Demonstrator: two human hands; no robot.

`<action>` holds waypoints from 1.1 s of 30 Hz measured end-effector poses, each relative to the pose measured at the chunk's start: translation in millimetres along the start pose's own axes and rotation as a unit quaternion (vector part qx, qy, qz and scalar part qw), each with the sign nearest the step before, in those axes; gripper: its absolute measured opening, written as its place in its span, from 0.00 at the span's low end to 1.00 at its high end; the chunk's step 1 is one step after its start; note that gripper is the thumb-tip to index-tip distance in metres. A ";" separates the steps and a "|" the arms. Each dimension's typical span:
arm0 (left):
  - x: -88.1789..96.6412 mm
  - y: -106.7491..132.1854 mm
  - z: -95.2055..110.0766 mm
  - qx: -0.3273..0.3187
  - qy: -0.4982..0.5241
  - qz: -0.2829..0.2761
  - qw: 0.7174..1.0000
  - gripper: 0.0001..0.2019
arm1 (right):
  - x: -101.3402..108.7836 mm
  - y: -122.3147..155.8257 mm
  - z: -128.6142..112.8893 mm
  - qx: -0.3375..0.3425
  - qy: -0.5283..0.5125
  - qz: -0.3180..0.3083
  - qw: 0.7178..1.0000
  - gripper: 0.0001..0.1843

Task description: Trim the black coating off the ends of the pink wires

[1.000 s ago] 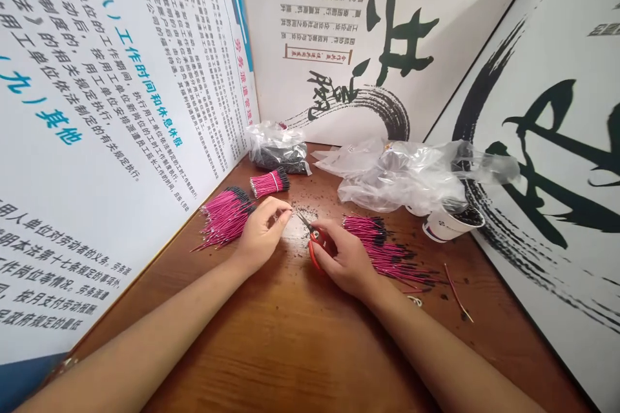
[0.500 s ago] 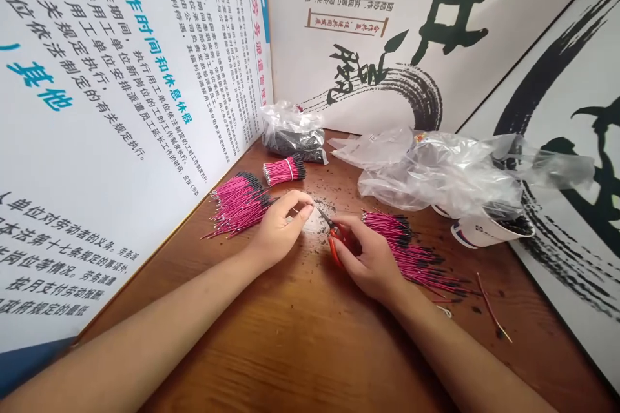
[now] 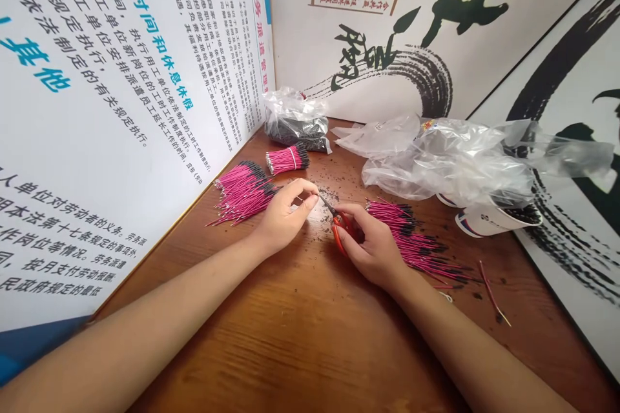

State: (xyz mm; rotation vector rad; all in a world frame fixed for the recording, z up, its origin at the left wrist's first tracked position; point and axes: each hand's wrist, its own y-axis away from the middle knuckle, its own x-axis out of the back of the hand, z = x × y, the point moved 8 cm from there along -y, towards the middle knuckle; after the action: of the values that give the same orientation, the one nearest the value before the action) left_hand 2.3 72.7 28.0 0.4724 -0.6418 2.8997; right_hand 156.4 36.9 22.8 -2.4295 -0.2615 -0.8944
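Observation:
My right hand (image 3: 371, 244) grips small red-handled scissors (image 3: 338, 227), whose blades point up and left toward my left hand. The fingers of my left hand (image 3: 285, 211) are pinched together at the blade tips, on something too small to make out. A loose pile of pink wires with black ends (image 3: 242, 190) lies just left of my left hand. A second pink wire pile (image 3: 416, 242) sits right of my right hand. Black snippets (image 3: 329, 195) are scattered on the wooden table (image 3: 290, 335) between my hands.
A tied bundle of pink wires (image 3: 287, 159) and a plastic bag of dark pieces (image 3: 295, 119) lie at the back. Crumpled clear plastic bags (image 3: 455, 158) cover a paper cup (image 3: 489, 219) at right. Printed boards (image 3: 97, 110) wall in the table on three sides.
The view has drifted so everything sits a little higher and further right in the picture. Both hands keep their pose, scissors against the left fingertips.

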 end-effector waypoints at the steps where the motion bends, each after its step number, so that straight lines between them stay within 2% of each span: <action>1: 0.0 0.1 -0.1 0.001 0.002 0.000 1.000 0.05 | -0.2 0.1 0.0 0.001 0.000 -0.001 1.000 0.13; 13: -0.9 0.2 -2.9 -0.002 0.020 -0.005 1.000 0.05 | 0.2 0.2 -4.7 0.019 0.014 -0.002 1.000 0.13; 20: -1.2 0.8 -6.8 0.003 0.026 -0.005 1.000 0.05 | -4.1 0.4 1.6 -0.010 -0.013 -0.020 1.000 0.12; 33: -1.4 1.2 -4.2 0.004 0.017 -0.010 1.000 0.05 | -5.1 0.7 1.7 -0.012 -0.020 -0.024 0.999 0.12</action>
State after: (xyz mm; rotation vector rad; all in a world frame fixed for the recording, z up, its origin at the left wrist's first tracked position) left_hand 2.2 73.3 23.5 0.4274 -0.6164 2.8868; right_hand 153.7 37.3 18.1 -2.4747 -0.3280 -0.8752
